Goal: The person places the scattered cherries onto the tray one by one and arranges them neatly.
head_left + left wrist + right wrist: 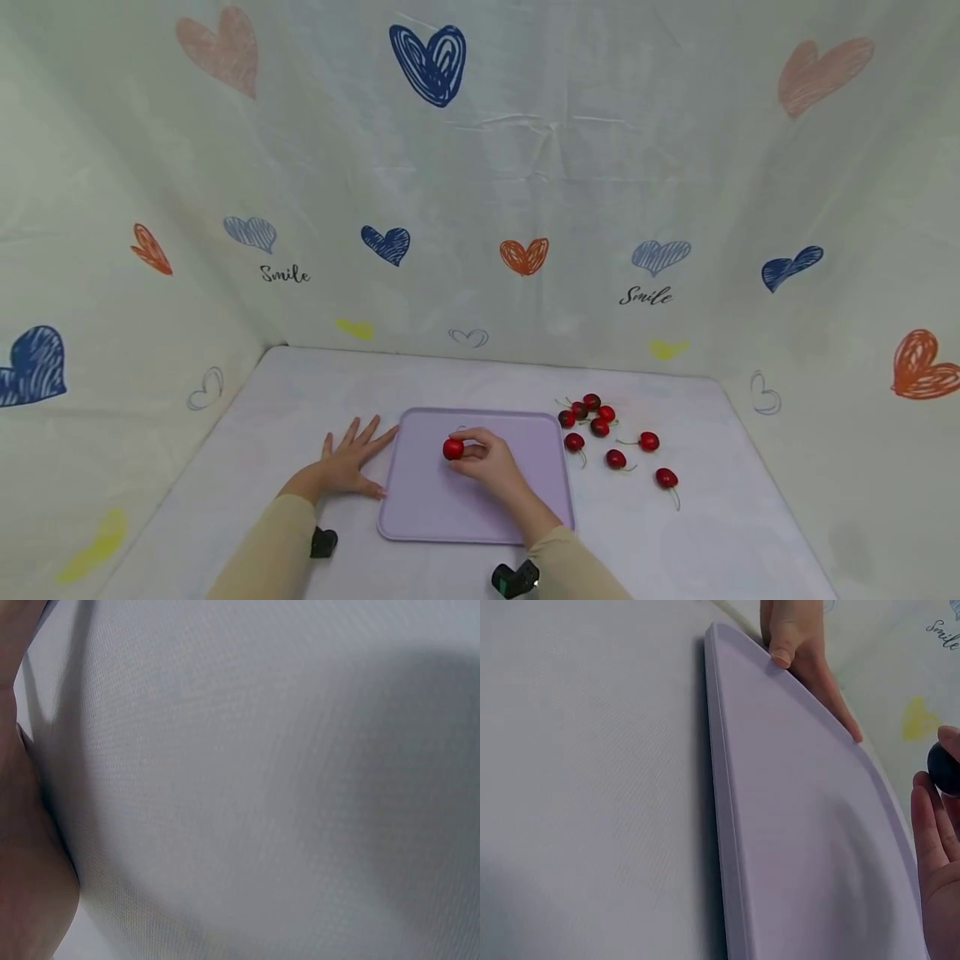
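A red cherry (453,449) is pinched between the thumb and fingers of my right hand (491,463), above the middle of a lilac tray (420,521). In the right wrist view the same cherry (943,769) looks dark at the right edge, held up off the tray. My left hand (347,465) lies with fingers spread at the tray's left side; its thumb and a fingertip touch the rim, as the right wrist view also shows. The left wrist view has mostly blurred white cloth, with part of the left hand (34,855) at its left edge.
Several dark red cherries with stems lie right of the tray, some clustered near its upper right corner (591,402), others spread apart, such as one cherry (666,478) farther right. White cloth (675,550) covers the table, and a heart-printed curtain (570,208) hangs behind.
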Demonstrator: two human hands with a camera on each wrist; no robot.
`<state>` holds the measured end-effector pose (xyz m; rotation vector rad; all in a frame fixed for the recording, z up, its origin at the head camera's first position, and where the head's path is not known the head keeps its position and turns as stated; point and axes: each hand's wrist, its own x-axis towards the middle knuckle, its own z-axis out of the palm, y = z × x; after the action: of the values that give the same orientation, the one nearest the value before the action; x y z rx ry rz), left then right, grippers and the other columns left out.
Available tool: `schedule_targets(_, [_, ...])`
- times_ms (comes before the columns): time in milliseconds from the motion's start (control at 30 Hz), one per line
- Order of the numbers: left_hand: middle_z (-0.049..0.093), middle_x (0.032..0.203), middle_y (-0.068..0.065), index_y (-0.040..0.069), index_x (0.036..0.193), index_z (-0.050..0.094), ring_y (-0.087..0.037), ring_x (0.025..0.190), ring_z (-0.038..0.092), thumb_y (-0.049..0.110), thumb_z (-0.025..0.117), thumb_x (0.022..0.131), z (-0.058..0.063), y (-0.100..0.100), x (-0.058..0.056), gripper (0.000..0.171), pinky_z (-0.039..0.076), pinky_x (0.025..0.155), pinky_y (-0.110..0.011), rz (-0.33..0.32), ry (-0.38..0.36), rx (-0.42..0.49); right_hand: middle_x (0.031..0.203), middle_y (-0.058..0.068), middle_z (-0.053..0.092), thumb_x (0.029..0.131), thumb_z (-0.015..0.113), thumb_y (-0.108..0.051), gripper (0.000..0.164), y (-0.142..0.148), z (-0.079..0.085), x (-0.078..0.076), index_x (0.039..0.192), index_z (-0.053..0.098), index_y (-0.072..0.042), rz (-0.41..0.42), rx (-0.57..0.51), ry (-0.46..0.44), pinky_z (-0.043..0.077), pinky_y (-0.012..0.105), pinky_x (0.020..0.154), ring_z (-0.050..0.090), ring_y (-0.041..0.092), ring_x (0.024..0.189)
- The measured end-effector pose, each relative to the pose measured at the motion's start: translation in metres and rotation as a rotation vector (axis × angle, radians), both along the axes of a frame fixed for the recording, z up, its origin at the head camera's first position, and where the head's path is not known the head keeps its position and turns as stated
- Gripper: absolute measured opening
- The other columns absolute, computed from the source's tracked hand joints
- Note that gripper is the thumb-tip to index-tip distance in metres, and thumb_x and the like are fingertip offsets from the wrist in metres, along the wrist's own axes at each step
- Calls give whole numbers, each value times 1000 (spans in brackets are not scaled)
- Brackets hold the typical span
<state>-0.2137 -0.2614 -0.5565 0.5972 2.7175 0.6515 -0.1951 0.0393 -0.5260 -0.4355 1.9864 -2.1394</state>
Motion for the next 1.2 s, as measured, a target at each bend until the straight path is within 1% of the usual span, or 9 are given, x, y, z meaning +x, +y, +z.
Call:
schedule_targets(100, [6,160,-24,23,154,27,-54,141,-5,62,79,66,10,5,2,109,-8,99,-77,7,-22,-14,112,22,60,74,71,19,38,-10,8,0,111,60,18,-12,-2,15,55,22,72,68,36,92])
schedule_targets(167, [7,160,-24,18,153,28,-54,141,-4,59,80,67,15,8,4,108,-6,100,-77,15,-26,-38,111,21,59,74,72,19,37,-16,8,-1,110,61,18,-22,-2,20,55,22,72,68,39,92])
schedule_targets(333, [8,160,-24,15,153,29,-54,141,-3,55,81,69,20,11,6,107,-4,100,-78,20,-29,-54,106,16,59,74,72,18,35,-30,6,-6,108,64,16,-67,5,38,55,21,70,69,36,89])
schedule_targets(500, [7,160,-23,16,153,29,-54,141,-4,56,81,69,18,11,3,107,-6,100,-78,22,-28,-56,107,21,62,76,73,16,33,-43,3,-11,108,65,15,-114,25,26,54,20,70,68,37,89])
schedule_targets(733, [8,160,-23,17,153,29,-53,141,-3,57,81,67,14,7,4,108,-5,99,-78,24,-16,-60,102,19,68,74,74,15,32,-66,-36,-30,104,64,11,-188,-27,-44,54,22,69,70,31,88])
schedule_targets(833, [8,160,-23,19,154,28,-53,141,-4,60,80,67,11,6,5,108,-6,99,-78,23,-18,-53,98,16,70,73,76,14,32,-74,-43,-32,103,66,8,-221,-24,-52,55,23,70,71,25,84])
schedule_targets(1000, [6,160,-23,31,155,24,-52,142,-6,66,76,66,2,2,4,109,-9,99,-77,17,-22,-23,77,2,67,72,82,3,30,-81,-47,-32,99,70,-1,-299,103,-24,50,20,60,62,8,69])
schedule_targets(1133, [5,161,-20,39,155,19,-50,143,-7,72,72,65,0,1,1,110,-10,101,-75,19,-16,-44,66,-6,57,71,84,-1,29,-83,-48,-32,97,72,-5,-344,191,13,43,19,53,52,3,61])
schedule_targets(1200, [7,161,-21,35,155,23,-52,142,-5,70,74,65,2,2,0,110,-9,100,-76,20,-5,-35,63,-7,53,71,85,-2,29,-83,-48,-33,97,73,-5,-358,207,35,41,19,51,49,3,59])
